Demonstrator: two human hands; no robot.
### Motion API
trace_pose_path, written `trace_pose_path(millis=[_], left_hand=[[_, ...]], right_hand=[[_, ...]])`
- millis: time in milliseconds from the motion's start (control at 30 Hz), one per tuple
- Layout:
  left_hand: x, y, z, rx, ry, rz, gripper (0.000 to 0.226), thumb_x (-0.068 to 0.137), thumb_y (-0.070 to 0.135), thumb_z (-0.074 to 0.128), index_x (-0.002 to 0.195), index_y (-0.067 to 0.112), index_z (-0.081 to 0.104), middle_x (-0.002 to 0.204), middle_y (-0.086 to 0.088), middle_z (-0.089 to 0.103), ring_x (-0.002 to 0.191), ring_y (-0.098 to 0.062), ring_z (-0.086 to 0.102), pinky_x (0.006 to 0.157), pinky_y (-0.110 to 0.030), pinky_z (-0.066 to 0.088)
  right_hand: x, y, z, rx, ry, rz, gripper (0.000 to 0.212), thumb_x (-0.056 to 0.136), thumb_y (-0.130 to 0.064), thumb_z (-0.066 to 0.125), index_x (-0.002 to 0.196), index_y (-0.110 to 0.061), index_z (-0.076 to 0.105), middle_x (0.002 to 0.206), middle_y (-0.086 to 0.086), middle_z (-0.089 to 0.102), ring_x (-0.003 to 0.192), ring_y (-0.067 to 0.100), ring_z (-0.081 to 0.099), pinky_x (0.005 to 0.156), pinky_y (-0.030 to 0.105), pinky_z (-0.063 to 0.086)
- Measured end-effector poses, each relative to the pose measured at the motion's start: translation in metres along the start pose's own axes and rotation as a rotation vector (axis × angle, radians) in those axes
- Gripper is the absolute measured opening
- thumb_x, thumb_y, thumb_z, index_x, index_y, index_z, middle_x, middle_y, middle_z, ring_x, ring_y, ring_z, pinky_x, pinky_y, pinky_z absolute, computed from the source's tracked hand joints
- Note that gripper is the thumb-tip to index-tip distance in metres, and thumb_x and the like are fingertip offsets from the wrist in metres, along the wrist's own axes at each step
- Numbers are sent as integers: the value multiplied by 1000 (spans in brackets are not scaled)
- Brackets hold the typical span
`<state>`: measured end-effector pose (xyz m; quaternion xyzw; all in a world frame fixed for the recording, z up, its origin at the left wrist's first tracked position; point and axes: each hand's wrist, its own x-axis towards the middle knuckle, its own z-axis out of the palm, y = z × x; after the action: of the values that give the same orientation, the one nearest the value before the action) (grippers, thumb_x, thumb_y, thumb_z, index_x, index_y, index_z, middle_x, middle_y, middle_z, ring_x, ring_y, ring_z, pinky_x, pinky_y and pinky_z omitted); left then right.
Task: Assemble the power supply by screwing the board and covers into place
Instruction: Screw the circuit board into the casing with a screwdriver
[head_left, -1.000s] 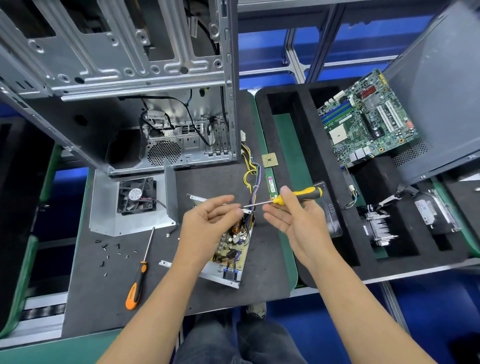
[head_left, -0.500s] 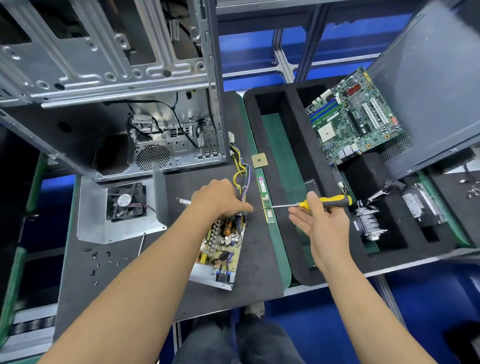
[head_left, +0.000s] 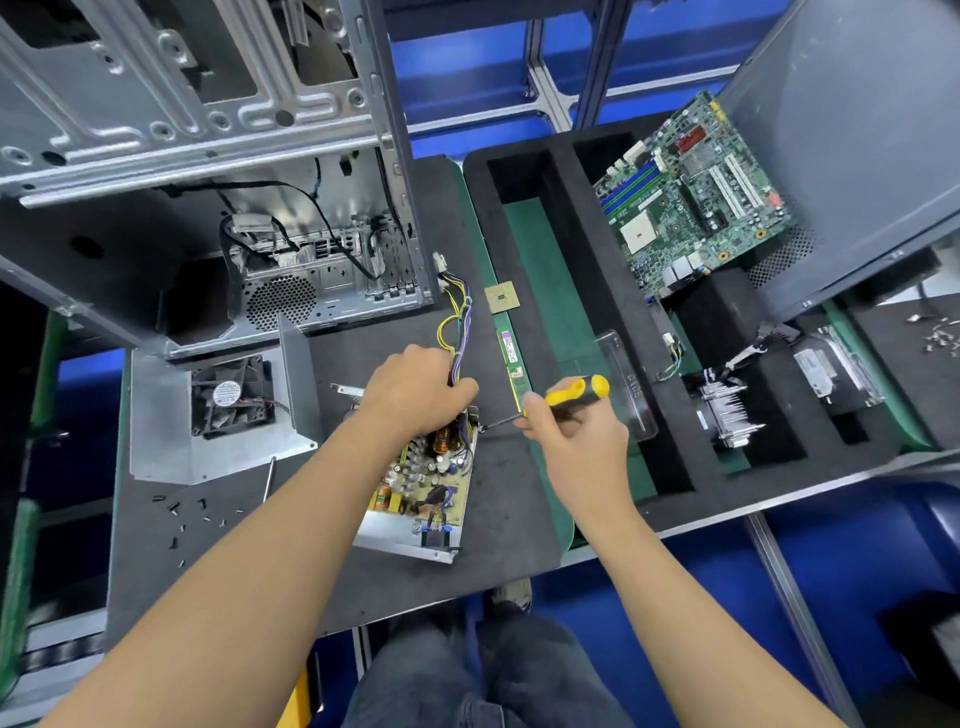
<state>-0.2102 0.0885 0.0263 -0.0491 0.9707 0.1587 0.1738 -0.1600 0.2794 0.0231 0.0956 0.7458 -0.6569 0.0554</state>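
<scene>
The power supply board (head_left: 423, 480) lies in its open metal tray on the dark mat, full of capacitors and coils. My left hand (head_left: 415, 392) grips the bundle of coloured wires (head_left: 457, 327) at the board's far end. My right hand (head_left: 569, 431) holds a yellow-and-black screwdriver (head_left: 574, 392), its tip touching the board's far right corner. The fan cover (head_left: 218, 415), a bent metal plate with a black fan, lies to the left. Several small black screws (head_left: 179, 519) are scattered in front of the cover.
An open computer case (head_left: 208, 171) stands at the back left. A CPU chip (head_left: 501, 297) and a RAM stick (head_left: 511, 358) lie beside the wires. On the right, a black foam tray (head_left: 613, 322) holds a motherboard (head_left: 696, 197), a heatsink (head_left: 727, 410) and a drive (head_left: 831, 369). A second screwdriver's shaft (head_left: 268, 475) shows beside my left arm.
My left hand dropped from the screwdriver tip onto the wire bundle and gripped it. My right hand swung the screwdriver out to the right, then brought its tip to the board's corner.
</scene>
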Motion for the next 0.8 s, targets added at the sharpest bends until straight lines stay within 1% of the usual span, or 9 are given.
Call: trace_pose_path(millis=[67, 133, 267, 400, 500, 600, 700, 733, 800], left_hand=[[0, -1, 1, -4, 8, -1, 31, 86, 39, 52, 68, 15, 49, 71, -4, 49, 72, -34, 51, 62, -35, 38], [1, -1, 2, -5, 14, 0, 31, 86, 39, 52, 68, 14, 49, 71, -4, 50, 74, -34, 52, 62, -35, 39], [1, -1, 3, -19, 21, 8, 32, 85, 39, 53, 67, 14, 48, 70, -4, 51, 72, -34, 53, 60, -35, 38], [0, -1, 3, -19, 26, 15, 32, 85, 40, 53, 66, 15, 46, 69, -5, 52, 71, -33, 53, 59, -35, 38], [0, -1, 3, -17, 23, 11, 33, 86, 40, 53, 65, 15, 46, 69, -5, 52, 71, -33, 53, 59, -35, 38], [0, -1, 2, -14, 22, 13, 33, 86, 40, 53, 65, 15, 45, 68, -5, 52, 71, -33, 53, 59, -34, 36], [0, -1, 2, -10, 23, 12, 33, 85, 40, 53, 64, 15, 45, 68, -5, 51, 71, -32, 53, 58, -34, 36], [0, -1, 2, -9, 23, 13, 33, 86, 40, 53, 64, 15, 45, 68, -5, 52, 71, -32, 53, 58, -35, 36], [1, -1, 3, -11, 22, 18, 33, 86, 40, 52, 64, 16, 44, 68, -5, 52, 70, -32, 53, 57, -34, 36]], right_hand=[[-1, 2, 1, -43, -10, -24, 16, 85, -35, 71, 84, -33, 55, 80, -7, 70, 77, 13, 74, 81, 48, 58], [-1, 3, 3, -86, -13, -43, 17, 84, -40, 70, 84, -37, 54, 80, -9, 70, 77, 13, 73, 80, 47, 58], [-1, 5, 6, -123, -22, -56, 19, 83, -45, 69, 85, -36, 52, 79, -4, 70, 77, 17, 72, 79, 48, 57], [-2, 7, 8, -152, -37, -84, 20, 86, -43, 69, 87, -33, 52, 80, -3, 69, 81, 17, 72, 79, 46, 56], [-1, 7, 10, -167, -43, -112, 19, 87, -40, 69, 86, -34, 51, 80, -4, 69, 80, 14, 71, 78, 39, 56], [-2, 6, 12, -219, -60, -145, 20, 87, -41, 69, 87, -35, 49, 77, -9, 67, 76, 9, 69, 71, 26, 54], [-2, 5, 12, -262, -67, -184, 22, 88, -39, 69, 87, -39, 47, 77, -15, 65, 72, 6, 67, 63, 12, 47], [-2, 5, 12, -273, -69, -194, 23, 89, -38, 69, 88, -40, 46, 78, -16, 64, 71, 5, 67, 63, 11, 47], [-2, 4, 12, -297, -78, -209, 23, 89, -38, 68, 88, -39, 45, 79, -17, 64, 70, 4, 66, 62, 13, 48]])
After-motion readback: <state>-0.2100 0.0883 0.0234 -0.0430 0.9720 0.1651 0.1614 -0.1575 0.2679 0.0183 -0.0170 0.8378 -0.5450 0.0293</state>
